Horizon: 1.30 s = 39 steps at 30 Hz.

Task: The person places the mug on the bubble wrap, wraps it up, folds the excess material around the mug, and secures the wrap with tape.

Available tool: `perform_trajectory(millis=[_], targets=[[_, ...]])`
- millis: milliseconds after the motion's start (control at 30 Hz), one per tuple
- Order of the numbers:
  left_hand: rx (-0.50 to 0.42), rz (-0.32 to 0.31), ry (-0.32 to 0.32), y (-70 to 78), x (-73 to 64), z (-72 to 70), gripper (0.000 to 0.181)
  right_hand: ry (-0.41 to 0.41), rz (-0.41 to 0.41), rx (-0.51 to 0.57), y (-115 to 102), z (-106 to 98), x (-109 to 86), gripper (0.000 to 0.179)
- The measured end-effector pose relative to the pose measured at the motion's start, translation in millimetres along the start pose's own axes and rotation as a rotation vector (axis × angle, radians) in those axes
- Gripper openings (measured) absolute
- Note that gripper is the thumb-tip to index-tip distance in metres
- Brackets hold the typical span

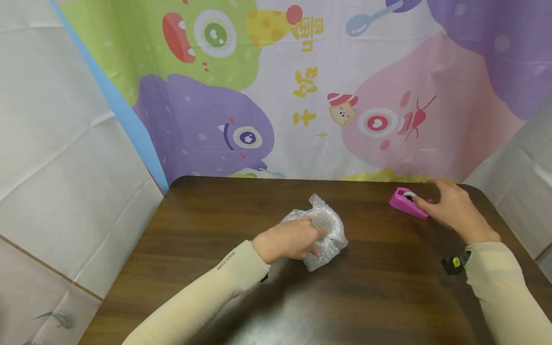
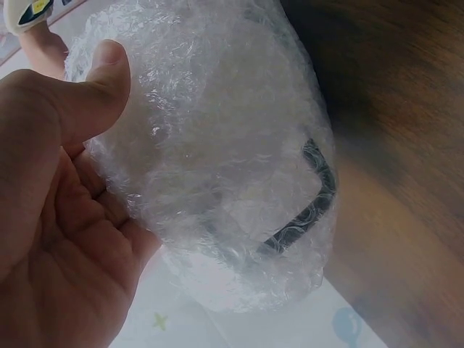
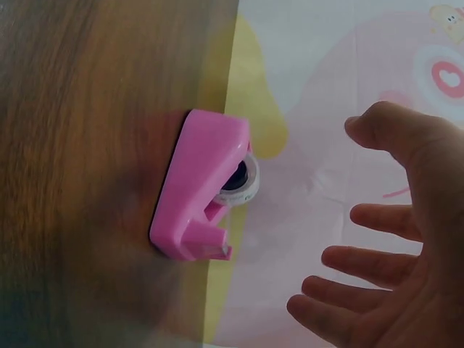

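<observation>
A bundle in clear bubble wrap (image 1: 334, 239) stands on the table, and my left hand (image 1: 293, 238) grips its near left side. In the left wrist view, the thumb lies on the bubble wrap (image 2: 225, 138) while the other fingers go behind it. A pale thing with a dark bent strip (image 2: 304, 217) shows through the wrap; its kind cannot be made out. To the right, a pink tape dispenser (image 1: 407, 203) with a roll of tape (image 3: 243, 185) sits near the back edge. Fingers spread, my right hand (image 1: 457, 211) hovers beside the dispenser, apart from it in the right wrist view.
The dark wooden table (image 1: 207, 215) has rounded back corners. Behind it hangs a cloth (image 1: 302, 153) printed with cartoon monsters. Pale tiled walls (image 1: 64, 143) flank the left and right sides.
</observation>
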<state>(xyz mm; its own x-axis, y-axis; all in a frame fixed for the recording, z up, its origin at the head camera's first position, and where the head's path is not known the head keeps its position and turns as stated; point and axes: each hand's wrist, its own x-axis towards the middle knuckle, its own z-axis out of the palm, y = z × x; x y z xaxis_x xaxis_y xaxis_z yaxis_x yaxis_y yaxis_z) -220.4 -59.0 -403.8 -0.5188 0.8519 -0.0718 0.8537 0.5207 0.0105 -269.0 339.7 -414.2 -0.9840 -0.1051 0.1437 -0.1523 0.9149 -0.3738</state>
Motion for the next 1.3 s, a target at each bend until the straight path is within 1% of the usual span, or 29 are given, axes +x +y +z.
perform_trajectory(millis=[133, 333, 533, 667, 767, 967, 1133, 1300], targets=[[0.003, -0.004, -0.003, -0.6, 0.6, 1.4, 0.023, -0.008, 0.013, -0.02, 5.9, 1.1, 2.6, 0.082], [0.016, -0.003, -0.004, 0.0, 0.4, 1.7, 0.023, -0.052, 0.028, -0.025, 11.3, 1.6, 6.9, 0.075], [0.047, -0.021, -0.014, 0.5, -1.3, 0.3, 0.024, -0.073, 0.012, -0.009, 16.3, 3.9, 12.2, 0.068], [0.05, -0.022, -0.011, 0.1, -1.1, 1.5, 0.024, -0.094, 0.015, -0.026, 21.7, 3.5, 17.3, 0.062], [0.055, -0.018, -0.005, 0.6, -1.2, 1.5, 0.023, -0.121, 0.03, -0.031, 25.2, 2.6, 20.6, 0.06], [0.06, -0.005, -0.013, 1.1, -0.5, -0.1, 0.023, -0.173, 0.056, -0.017, 28.5, 2.8, 23.5, 0.058], [0.068, -0.012, -0.021, 1.1, 0.4, -0.1, 0.023, -0.214, 0.055, -0.049, 32.9, 5.2, 27.1, 0.056], [0.063, -0.011, -0.019, 1.8, 0.4, -0.7, 0.024, -0.285, 0.076, -0.06, 37.0, 7.4, 29.5, 0.06]])
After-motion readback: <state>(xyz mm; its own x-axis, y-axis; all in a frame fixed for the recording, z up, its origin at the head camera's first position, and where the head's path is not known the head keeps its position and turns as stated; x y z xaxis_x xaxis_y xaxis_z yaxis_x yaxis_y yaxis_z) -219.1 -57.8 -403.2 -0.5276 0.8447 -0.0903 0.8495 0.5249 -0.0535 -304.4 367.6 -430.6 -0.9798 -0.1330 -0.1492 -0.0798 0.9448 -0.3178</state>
